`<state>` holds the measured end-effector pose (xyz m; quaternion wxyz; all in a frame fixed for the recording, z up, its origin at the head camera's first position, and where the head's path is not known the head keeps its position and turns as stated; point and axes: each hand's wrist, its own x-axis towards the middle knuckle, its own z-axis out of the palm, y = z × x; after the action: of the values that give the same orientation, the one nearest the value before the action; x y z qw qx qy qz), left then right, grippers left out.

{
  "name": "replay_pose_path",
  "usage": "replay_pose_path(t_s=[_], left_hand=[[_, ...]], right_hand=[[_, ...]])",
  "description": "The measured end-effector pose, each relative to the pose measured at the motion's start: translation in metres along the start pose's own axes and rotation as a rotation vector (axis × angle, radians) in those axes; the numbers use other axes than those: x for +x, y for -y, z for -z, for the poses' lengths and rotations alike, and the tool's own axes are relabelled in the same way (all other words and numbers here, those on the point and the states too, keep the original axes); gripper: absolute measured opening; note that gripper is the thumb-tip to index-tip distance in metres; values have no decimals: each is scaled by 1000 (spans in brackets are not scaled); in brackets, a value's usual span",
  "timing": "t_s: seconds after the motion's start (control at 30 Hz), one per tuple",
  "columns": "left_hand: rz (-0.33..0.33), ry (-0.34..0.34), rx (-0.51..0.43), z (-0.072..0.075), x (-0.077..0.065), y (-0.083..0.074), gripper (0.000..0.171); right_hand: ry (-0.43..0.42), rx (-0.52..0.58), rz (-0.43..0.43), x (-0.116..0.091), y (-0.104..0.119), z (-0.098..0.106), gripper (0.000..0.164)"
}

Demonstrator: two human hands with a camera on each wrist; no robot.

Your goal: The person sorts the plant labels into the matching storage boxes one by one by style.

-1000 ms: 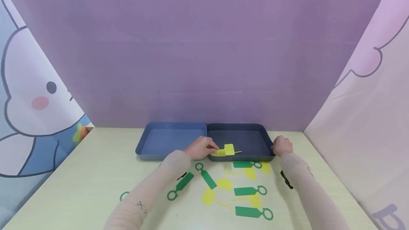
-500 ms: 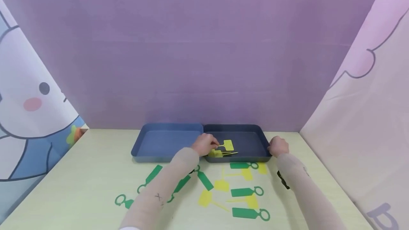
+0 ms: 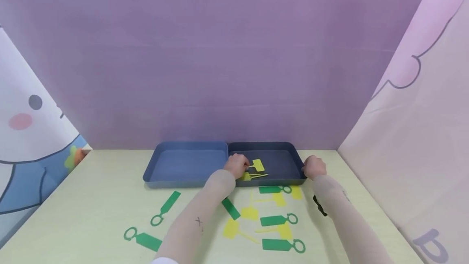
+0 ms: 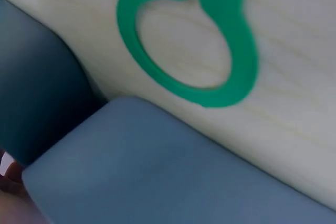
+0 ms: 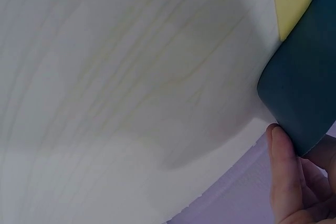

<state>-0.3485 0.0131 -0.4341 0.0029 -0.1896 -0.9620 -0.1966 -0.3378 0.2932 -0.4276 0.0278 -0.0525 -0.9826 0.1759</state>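
Observation:
In the head view my left hand is over the left end of the dark tray. Its curled fingers pinch the thin stem of a yellow T-shaped plant label; the fingertips are mostly hidden. Below that label, more yellow plant labels lie on the tray floor. My right hand grips the tray's right wall. The right wrist view has its thumb along the outer side of the wall. Only a bit of the left hand shows in the left wrist view, beyond the tray corners.
A blue tray adjoins the dark one on the left. Green ring labels and yellow plant labels are scattered over the pale table in front. A purple backdrop rises behind the trays.
The left hand has shifted right relative to the trays. Yellow labels that were bunched by its fingers now lie lower in the tray. The right hand keeps its grip, and the view has turned slightly right.

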Motion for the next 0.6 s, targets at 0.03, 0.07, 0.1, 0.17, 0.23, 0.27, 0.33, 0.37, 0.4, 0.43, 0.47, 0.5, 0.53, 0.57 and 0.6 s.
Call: replay_pose_path(t_s=[0.03,0.07,0.1,0.17,0.23,0.27,0.33,0.37,0.4,0.43,0.47,0.5,0.53,0.57,0.6], left_hand=[[8,2,7,0,0,0,18],[15,3,9,-1,0,0,18],[19,3,12,-1,0,-1,18],[24,5,25,-2,1,0,18],[26,4,33,-3,0,0,18],[29,5,37,-4,0,0,18],[30,1,39,-5,-1,0,17],[30,-3,38,-5,-1,0,17],[29,-7,37,-5,-2,0,17],[28,-10,41,-6,-2,0,17],[28,-14,45,-6,-3,0,17],[27,-18,48,-7,-3,0,17],[27,-20,54,-8,-3,0,17],[27,-22,56,-8,-3,0,17],[27,-24,58,-9,-2,0,17]], right_hand=[[0,1,2,0,0,0,15],[0,-2,3,0,0,-1,14],[0,-4,3,0,0,-1,14],[-3,-6,2,-1,0,-2,13],[-6,-6,2,-1,0,-2,13],[-7,-6,4,0,0,-2,14],[-7,-1,4,0,0,-2,14],[-8,-1,4,0,0,-2,14],[-9,-3,5,1,0,-2,15],[-10,-4,4,1,0,-2,15],[-10,-4,4,1,0,-3,16],[-9,-5,3,0,0,-3,15],[-10,-7,5,0,0,-4,16],[-9,-8,5,0,-1,-4,16],[-8,-8,7,0,-1,-4,16]])
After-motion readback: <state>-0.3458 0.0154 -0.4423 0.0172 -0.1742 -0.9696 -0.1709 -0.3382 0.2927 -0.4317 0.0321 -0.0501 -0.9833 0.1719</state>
